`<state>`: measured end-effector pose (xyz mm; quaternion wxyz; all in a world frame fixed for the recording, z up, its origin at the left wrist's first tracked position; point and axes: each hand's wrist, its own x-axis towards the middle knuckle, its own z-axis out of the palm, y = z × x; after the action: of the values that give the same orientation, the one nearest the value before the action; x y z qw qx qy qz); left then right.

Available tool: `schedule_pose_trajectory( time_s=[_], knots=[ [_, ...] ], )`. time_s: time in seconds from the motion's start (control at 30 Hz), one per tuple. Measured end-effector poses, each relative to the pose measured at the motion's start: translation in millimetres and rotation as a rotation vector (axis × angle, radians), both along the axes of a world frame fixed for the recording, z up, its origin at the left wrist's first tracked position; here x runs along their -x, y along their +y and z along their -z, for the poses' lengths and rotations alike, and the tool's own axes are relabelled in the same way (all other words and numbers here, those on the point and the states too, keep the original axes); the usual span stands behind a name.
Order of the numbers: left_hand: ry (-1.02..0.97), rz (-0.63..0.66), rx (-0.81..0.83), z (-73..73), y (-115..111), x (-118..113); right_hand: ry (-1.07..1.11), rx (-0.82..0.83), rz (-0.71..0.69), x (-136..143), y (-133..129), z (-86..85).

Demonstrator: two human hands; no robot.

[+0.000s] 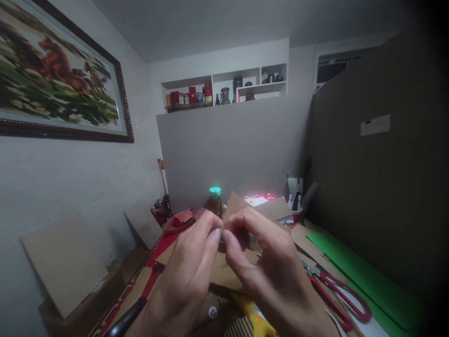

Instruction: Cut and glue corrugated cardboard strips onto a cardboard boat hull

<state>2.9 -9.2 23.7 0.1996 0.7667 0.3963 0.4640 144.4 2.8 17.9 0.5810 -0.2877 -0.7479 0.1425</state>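
Note:
Both of my hands meet in the middle of the view, just above the cluttered table. Between them a piece of brown cardboard (pixel 234 203) stands upright, its pointed corner showing above the fingers. My left hand (pixel 196 252) pinches its left edge with thumb and fingers. Close beside it, my right hand (pixel 266 252) pinches the same piece, thumb near the left thumb. The lower part of the cardboard is hidden behind the hands. Under the right wrist lies a yellow tool (pixel 257 318) with a small red light. Red-handled scissors (pixel 333 290) rest right of the right hand.
Green sheet (pixel 354 276) lies at the right. Behind the hands stand a bottle with a turquoise lid (pixel 215 191), stacked papers with corrugated cardboard (pixel 273 210) and a holder of pens (pixel 296 206). A grey panel (pixel 231 145) rises behind the table; another dark panel (pixel 379 187) borders the right.

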Motion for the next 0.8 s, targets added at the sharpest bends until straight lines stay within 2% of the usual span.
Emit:
schedule_pose_trajectory(
  time_s=[0.17,0.37,0.6,0.8],
  knots=[
    [-0.002,-0.003,-0.002,-1.8,-1.3,-1.5,0.025,0.065,-0.001,0.0,3.1,-1.4],
    [-0.019,-0.01,-0.039,1.3,2.9,-0.3,0.002,0.049,-0.005,-2.0,-0.3,-2.1],
    [-0.074,-0.068,-0.079,6.3,1.7,-5.4,0.038,-0.154,0.123,3.9,3.4,6.2],
    [-0.085,-0.105,-0.106,10.4,3.2,-7.3,0.04,-0.156,0.156,6.1,4.0,8.1]
  ],
)
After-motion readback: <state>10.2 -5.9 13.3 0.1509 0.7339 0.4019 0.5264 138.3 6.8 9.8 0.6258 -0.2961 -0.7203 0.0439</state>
